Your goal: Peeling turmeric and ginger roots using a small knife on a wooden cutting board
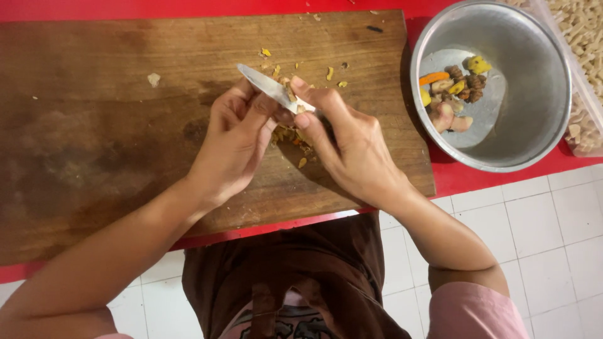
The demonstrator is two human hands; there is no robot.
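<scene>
Hands (289, 135) over peel scraps (295, 141), steel bowl (540, 119) alongside

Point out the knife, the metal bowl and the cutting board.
knife (262, 81): head view, on the flat of the blade.
metal bowl (534, 69): head view, on the bare inner wall.
cutting board (107, 125): head view, on bare wood at its left.

right hand (352, 141) grips knife (267, 85) | left hand (235, 141) holds small root piece | over wooden cutting board (94, 125) | steel bowl (534, 94) beside
</scene>
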